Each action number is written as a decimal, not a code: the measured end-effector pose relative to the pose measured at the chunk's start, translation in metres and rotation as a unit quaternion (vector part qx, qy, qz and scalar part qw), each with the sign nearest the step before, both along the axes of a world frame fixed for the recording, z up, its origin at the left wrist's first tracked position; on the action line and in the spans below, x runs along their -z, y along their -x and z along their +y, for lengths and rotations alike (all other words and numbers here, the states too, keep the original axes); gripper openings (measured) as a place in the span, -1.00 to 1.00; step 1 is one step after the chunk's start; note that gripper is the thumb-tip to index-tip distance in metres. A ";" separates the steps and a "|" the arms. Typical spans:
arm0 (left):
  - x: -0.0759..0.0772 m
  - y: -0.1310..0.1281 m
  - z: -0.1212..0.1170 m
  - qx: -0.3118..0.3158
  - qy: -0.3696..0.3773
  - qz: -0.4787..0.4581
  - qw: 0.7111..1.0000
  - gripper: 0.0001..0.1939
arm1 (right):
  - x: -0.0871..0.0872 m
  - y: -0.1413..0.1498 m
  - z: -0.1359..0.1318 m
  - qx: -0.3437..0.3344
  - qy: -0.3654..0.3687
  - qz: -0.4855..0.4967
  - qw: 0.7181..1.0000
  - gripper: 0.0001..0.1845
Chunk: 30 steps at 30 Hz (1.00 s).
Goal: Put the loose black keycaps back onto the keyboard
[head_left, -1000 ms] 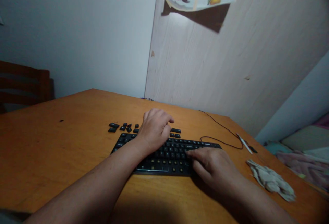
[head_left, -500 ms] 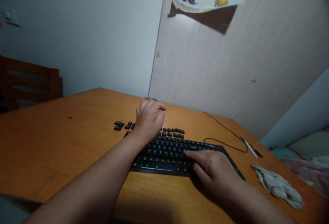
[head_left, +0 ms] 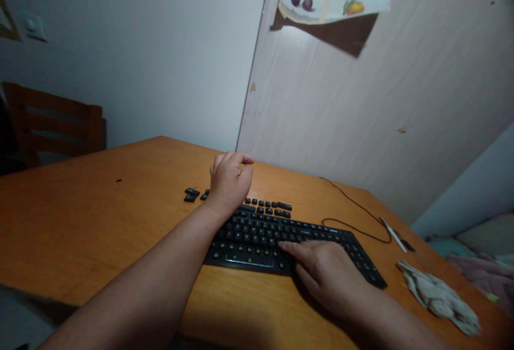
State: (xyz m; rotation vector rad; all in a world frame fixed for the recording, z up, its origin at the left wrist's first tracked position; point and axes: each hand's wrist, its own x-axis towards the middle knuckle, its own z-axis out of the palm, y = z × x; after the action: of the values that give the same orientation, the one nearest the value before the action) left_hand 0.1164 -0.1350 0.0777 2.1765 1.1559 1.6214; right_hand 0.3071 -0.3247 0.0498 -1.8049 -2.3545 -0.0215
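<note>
A black keyboard [head_left: 257, 230] lies on the wooden table. Its letter rows carry caps, while bare key posts show along the bottom rows around the space bar [head_left: 249, 260]. My right hand [head_left: 331, 272] rests over the right part, its index finger stretched out and touching a key near the middle; the other fingers are partly hidden. Beyond the keyboard, my left hand [head_left: 231, 179] hovers above loose keycaps [head_left: 277, 209], with fingers bent and a gap between thumb and index finger. Nothing shows in it. Its wrist and forearm cover the keyboard's left end and some keycaps.
More loose keycaps [head_left: 191, 192] lie left of my left hand. A black cable [head_left: 353, 225] curls at the right, near a white pen-like stick [head_left: 393, 234] and a crumpled light cloth [head_left: 437, 296]. A wooden chair [head_left: 60, 125] stands at the far left, by the wall.
The right index finger has shifted left along the key row. My left hand has moved slightly back and left over the keycaps. The whole view has turned a little left.
</note>
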 end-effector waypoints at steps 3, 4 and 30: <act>-0.001 0.001 0.003 -0.008 0.002 -0.014 1.000 -0.78 | 0.000 0.002 0.001 0.002 -0.003 0.000 1.000 -0.49; 0.000 0.002 0.004 -0.012 0.003 -0.017 1.000 -0.78 | 0.001 0.003 0.002 0.001 -0.006 -0.001 1.000 -0.48; 0.008 0.008 0.024 -0.058 -0.010 -0.045 0.997 -0.80 | -0.011 -0.028 -0.005 0.048 0.005 -0.048 0.998 -0.56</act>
State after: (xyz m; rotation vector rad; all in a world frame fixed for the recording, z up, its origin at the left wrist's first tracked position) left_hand 0.1082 -0.1107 0.0696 2.0586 1.2660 1.7650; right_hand 0.3349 -0.3297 0.0605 -1.9621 -2.3329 -0.1104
